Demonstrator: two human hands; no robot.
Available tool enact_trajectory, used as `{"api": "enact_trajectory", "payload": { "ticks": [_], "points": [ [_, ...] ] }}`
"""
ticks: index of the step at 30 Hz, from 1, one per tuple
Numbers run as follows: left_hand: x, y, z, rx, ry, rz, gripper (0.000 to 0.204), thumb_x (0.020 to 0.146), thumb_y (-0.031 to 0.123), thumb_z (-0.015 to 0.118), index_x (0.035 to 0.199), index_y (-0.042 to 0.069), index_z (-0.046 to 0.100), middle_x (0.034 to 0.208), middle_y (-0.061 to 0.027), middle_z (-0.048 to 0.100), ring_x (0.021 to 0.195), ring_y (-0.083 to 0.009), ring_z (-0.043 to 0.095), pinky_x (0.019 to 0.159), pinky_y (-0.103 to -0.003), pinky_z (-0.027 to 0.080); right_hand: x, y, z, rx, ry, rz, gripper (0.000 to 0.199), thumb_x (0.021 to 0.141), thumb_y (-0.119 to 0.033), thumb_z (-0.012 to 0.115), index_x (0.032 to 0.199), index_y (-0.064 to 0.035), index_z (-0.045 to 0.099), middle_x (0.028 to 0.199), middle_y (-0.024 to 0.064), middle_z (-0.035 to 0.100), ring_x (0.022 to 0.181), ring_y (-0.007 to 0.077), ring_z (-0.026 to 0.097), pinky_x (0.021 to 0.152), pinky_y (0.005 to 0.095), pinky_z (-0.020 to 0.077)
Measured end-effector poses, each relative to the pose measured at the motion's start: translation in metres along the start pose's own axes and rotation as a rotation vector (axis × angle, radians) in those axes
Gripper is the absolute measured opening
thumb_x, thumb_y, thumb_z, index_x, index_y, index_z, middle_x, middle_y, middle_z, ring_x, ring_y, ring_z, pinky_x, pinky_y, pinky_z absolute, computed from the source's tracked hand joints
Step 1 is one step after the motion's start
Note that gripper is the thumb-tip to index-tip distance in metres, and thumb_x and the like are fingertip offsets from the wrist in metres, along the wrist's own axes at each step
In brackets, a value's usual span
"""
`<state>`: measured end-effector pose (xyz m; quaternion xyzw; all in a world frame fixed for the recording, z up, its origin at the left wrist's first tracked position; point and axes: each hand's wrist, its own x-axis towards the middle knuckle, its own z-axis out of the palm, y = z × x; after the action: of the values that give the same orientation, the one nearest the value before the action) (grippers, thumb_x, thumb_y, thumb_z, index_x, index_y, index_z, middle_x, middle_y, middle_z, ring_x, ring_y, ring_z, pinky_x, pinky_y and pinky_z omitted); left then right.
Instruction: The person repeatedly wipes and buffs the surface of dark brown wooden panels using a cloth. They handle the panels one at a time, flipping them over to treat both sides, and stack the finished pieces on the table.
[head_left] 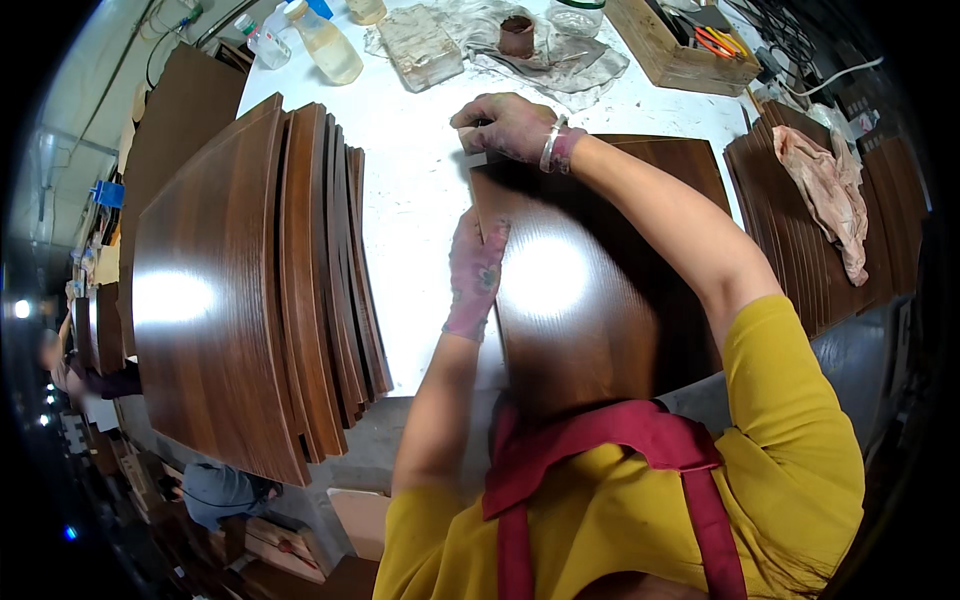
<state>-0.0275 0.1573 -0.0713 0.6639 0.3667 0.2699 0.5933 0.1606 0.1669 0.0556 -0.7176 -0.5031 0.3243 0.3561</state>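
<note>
- Head view: the shiny brown board lies flat over the white counter, just right of the left hand.
- That hand is partly open along the board's left side; I can't tell if it grips.
- The right hand, fingers curled, is nearer the far left corner; I can't tell what it holds.
- Which way the board is longest is hard to tell.

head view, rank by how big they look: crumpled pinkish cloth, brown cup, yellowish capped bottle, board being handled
Largest to smallest:
1. Board being handled, though partly hidden
2. Crumpled pinkish cloth
3. Yellowish capped bottle
4. Brown cup
</note>
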Motion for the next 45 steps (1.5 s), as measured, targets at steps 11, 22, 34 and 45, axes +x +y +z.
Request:
{"api": "enact_trajectory", "payload": {
  "ticks": [11, 22, 34, 45],
  "points": [
    [0.001, -0.008, 0.005, -0.125, 0.024, 0.000, 0.049, 0.093, 0.027, 0.065, 0.128, -0.004, 0.048, 0.099, -0.0062, 0.062, 0.084, -0.0106, 0.056, 0.076, -0.024, 0.046, 0.016, 0.013, 0.019, -0.088, -0.030, -0.027, 0.035, 0.084, -0.024, 0.070, 0.115, -0.0079, 0.067, 0.111, 0.0104, 0.068, 0.103, 0.0249, 0.064, 0.092, 0.0340, 0.0479],
    [0.006, -0.017, 0.006, -0.077, 0.047, -0.012, 0.046, 0.092, 0.025, 0.066, 0.125, -0.003, 0.051, 0.095, -0.0048, 0.063, 0.081, -0.0105, 0.057, 0.074, -0.025, 0.047, 0.010, 0.008, 0.022, -0.127, 0.044, 0.057, 0.034, 0.083, -0.031, 0.066, 0.108, -0.0093, 0.069, 0.104, 0.0132, 0.068, 0.100, 0.0267, 0.064, 0.087, 0.0349, 0.0496],
    [0.010, -0.030, 0.001, -0.024, 0.088, -0.016, 0.039, 0.092, 0.023, 0.066, 0.122, 0.000, 0.056, 0.087, -0.0037, 0.064, 0.070, -0.0077, 0.054, 0.063, -0.023, 0.045, -0.012, 0.034, 0.013, -0.550, 0.238, -0.042, 0.021, 0.082, -0.022, 0.063, 0.092, -0.0041, 0.066, 0.098, 0.0181, 0.065, 0.093, 0.0351, 0.063, 0.083, 0.0431, 0.0507],
    [-0.009, 0.039, 0.015, -0.406, 0.084, -0.219, 0.033, 0.095, 0.020, 0.059, 0.116, -0.006, 0.054, 0.095, -0.0100, 0.063, 0.078, -0.0179, 0.062, 0.067, -0.029, 0.055, -0.071, 0.117, -0.095, -0.545, 0.407, 0.204, 0.020, 0.079, -0.018, 0.060, 0.088, -0.0028, 0.068, 0.094, 0.0214, 0.066, 0.090, 0.0375, 0.064, 0.081, 0.0442, 0.0509]
  ]
}}
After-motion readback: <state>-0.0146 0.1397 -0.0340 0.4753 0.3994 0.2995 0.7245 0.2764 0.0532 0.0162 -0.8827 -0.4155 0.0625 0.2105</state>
